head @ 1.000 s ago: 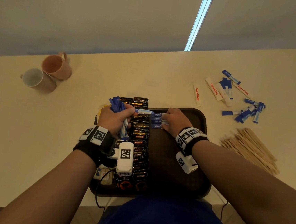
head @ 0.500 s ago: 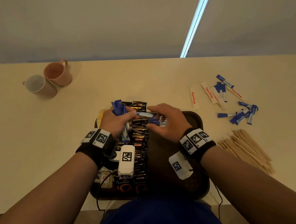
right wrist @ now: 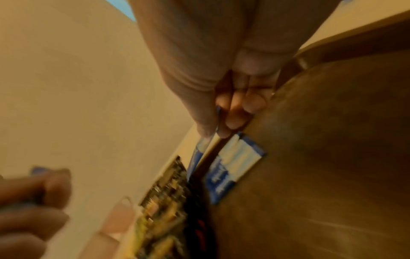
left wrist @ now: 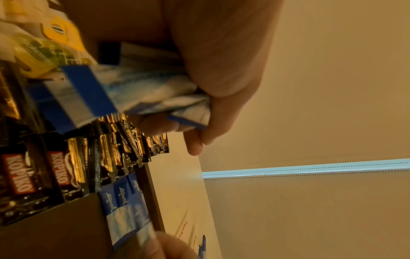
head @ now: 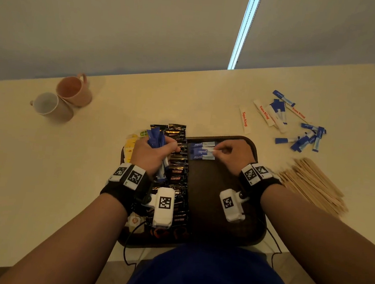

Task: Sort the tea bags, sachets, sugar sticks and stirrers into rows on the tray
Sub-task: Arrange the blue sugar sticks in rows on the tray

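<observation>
On the tray, right hand pinching a blue stick; left hand clutching a bundle of blue sticks

pink mug, white mug, table

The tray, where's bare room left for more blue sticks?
The brown tray floor is bare nearer the person than the laid blue sticks, right of the Kopiko row. Its left side is crowded with sachets and tea bags.
</observation>
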Demonstrator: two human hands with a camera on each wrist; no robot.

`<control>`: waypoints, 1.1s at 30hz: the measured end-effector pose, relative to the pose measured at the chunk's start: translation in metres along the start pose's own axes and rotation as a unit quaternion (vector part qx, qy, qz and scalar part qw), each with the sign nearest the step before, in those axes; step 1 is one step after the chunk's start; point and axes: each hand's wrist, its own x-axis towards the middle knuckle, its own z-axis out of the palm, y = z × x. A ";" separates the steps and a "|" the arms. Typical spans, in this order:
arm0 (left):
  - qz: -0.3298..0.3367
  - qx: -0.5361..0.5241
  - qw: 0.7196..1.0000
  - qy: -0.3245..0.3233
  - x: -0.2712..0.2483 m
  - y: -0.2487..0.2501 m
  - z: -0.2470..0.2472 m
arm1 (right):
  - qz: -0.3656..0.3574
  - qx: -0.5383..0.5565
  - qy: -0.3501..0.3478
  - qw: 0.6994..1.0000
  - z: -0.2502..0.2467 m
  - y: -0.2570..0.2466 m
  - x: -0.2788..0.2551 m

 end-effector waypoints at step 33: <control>-0.044 -0.051 0.997 0.037 0.016 -0.007 0.000 | -0.127 -0.188 -0.067 0.972 0.032 0.004 0.019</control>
